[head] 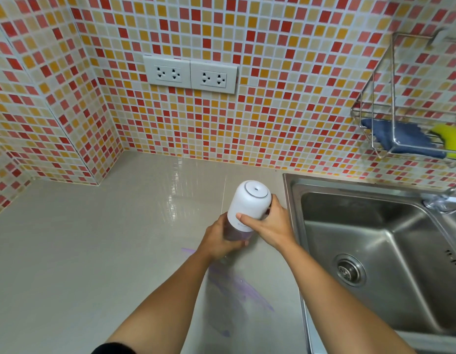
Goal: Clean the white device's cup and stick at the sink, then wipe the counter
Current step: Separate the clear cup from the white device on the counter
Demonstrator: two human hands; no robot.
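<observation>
Head view: task barely begun. Left hand (219, 241) wraps round the clear cup (234, 234) at the device's base. Right hand (270, 226) grips the white humidifier top (248, 204). Both are near the worktop's (94, 251) right edge, beside the sink (375, 238). Cup not yet off, stick not visible, nothing rinsed. Purple streaks (243, 286) unwiped; blue cloth (400, 139) & sponge (449, 141) in wall rack (393, 72).

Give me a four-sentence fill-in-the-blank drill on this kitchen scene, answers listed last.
The left hand and right hand both grip the ____ device.
The steel sink lies to the device's ____.
In the wire rack, beside the yellow sponge, lies a ____ cloth.
Smears of ____ mark the counter.
Answers: white, right, blue, purple.
</observation>
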